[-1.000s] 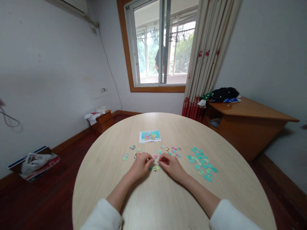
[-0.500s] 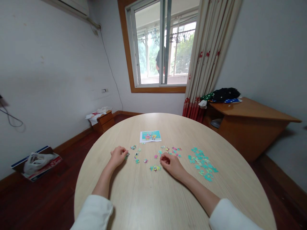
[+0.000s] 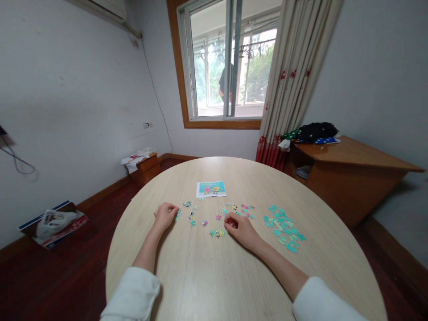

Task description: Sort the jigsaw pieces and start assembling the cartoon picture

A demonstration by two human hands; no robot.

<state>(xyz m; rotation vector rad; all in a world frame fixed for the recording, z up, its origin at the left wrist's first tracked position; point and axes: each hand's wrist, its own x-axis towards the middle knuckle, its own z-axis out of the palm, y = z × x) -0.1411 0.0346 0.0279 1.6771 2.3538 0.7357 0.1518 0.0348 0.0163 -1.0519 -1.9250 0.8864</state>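
Note:
My left hand rests at the left of the loose pieces, fingers closed together, its fingertips at a few small jigsaw puzzle pieces. Whether one is pinched there is too small to tell. My right hand lies on its side with curled fingers; what is in them, if anything, is hidden. Just left of its fingertips is a joined yellow and teal puzzle section. A pink piece sits just above that section. Between my hands are more loose pieces. Beyond them lies a printed picture card with cartoon figures.
A spread of teal pieces covers part of the round wooden table at right. Pink and teal pieces lie beyond my right hand. A brown desk holds a pile of cloth. A person shows through the window.
My left fingertips have shifted slightly, and more of the pieces beside them show. My right hand keeps its curled pose. The whole view has moved a little.

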